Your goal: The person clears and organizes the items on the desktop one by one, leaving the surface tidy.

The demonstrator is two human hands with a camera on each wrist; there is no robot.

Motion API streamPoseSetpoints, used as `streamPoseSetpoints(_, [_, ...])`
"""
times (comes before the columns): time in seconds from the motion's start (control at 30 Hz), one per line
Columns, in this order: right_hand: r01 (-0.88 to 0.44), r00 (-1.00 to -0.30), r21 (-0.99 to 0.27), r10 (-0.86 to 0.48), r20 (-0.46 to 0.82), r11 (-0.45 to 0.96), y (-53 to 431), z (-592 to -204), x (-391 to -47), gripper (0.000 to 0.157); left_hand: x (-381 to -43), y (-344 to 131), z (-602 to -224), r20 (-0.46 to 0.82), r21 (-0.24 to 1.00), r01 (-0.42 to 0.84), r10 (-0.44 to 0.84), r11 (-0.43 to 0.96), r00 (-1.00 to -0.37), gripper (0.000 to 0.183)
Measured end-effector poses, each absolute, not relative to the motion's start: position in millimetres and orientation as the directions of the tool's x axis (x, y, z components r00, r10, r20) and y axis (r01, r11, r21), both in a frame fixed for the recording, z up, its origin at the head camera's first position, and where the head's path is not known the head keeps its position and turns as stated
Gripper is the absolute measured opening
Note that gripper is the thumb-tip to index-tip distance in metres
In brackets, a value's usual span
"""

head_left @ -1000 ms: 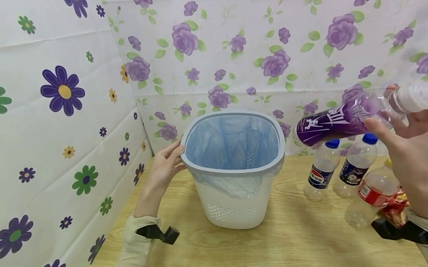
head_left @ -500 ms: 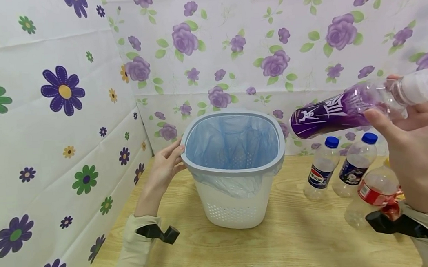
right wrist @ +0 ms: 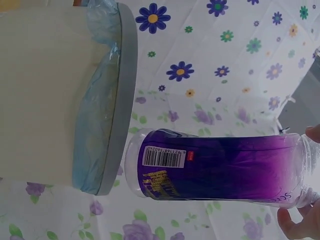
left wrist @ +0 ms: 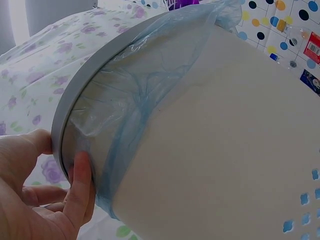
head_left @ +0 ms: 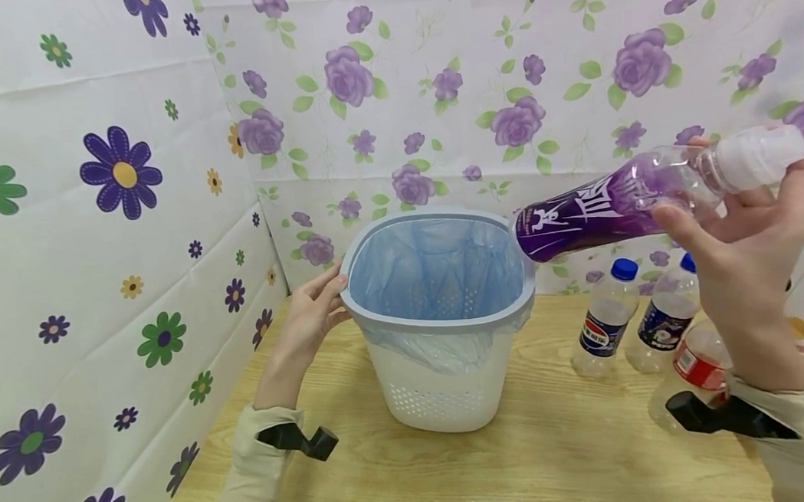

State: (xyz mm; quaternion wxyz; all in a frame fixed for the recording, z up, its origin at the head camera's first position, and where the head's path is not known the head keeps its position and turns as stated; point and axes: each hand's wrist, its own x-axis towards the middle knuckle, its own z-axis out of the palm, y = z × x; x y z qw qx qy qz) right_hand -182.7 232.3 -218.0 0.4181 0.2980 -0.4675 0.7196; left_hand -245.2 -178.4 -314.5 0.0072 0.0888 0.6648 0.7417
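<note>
A white trash bin [head_left: 445,394] with a grey rim stands on the table, lined with a blue plastic bag [head_left: 410,270] folded over its edge. My left hand [head_left: 311,306] pinches the rim on its left side, thumb and fingers on either side of it in the left wrist view. With my right hand [head_left: 754,252] I grip a clear bottle with a purple label [head_left: 593,208] near its neck. The bottle lies nearly level, its white cap end to the right and its base at the bin's right rim, above the table.
Two bottles with blue caps, a front one [head_left: 603,327] and another [head_left: 665,319], stand right of the bin. A red-labelled bottle [head_left: 699,363] is partly hidden by my right wrist. Flowered cloth walls [head_left: 433,88] rise behind and at the left of the wooden table [head_left: 525,458].
My right hand has carried the purple-labelled bottle leftward, so its base has come up to the bin's right rim. My left hand has stayed on the rim.
</note>
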Motion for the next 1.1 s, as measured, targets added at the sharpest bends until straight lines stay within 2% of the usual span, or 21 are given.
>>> streamPoseSetpoints(0.33, [-0.85,-0.501,-0.438,0.188,0.845,-0.293,210.5,-225.3,-191.4,0.07,-245.3,-178.3,-315.3,0.125,0.987,0.111,0.122,-0.12,-0.985,0.054])
streamPoseSetpoints(0.67, [-0.799,-0.575,-0.574,-0.05,0.817,-0.18,197.5,-241.2,-200.1,0.07,-245.2,-179.0,-317.2,0.124,0.986,0.108,0.127,-0.128,-0.984,0.054])
streamPoseSetpoints(0.8, [-0.767,-0.615,-0.635,-0.175,0.768,-0.09,194.5,-244.7,-202.7,0.071,-244.5,-179.2,-317.1,0.123,0.986,0.107,0.126,-0.129,-0.984,0.054])
streamPoseSetpoints(0.9, [-0.754,-0.642,-0.655,-0.257,0.722,0.041,193.4,-246.5,-203.3,0.071,-244.9,-179.3,-317.0,0.127,0.985,0.11,0.127,-0.131,-0.984,0.055])
streamPoseSetpoints(1.1, [-0.759,-0.65,-0.593,-0.325,0.686,0.268,195.3,-250.4,-202.9,0.069,-245.9,-178.9,-316.8,0.134,0.985,0.117,0.133,-0.13,-0.982,0.054])
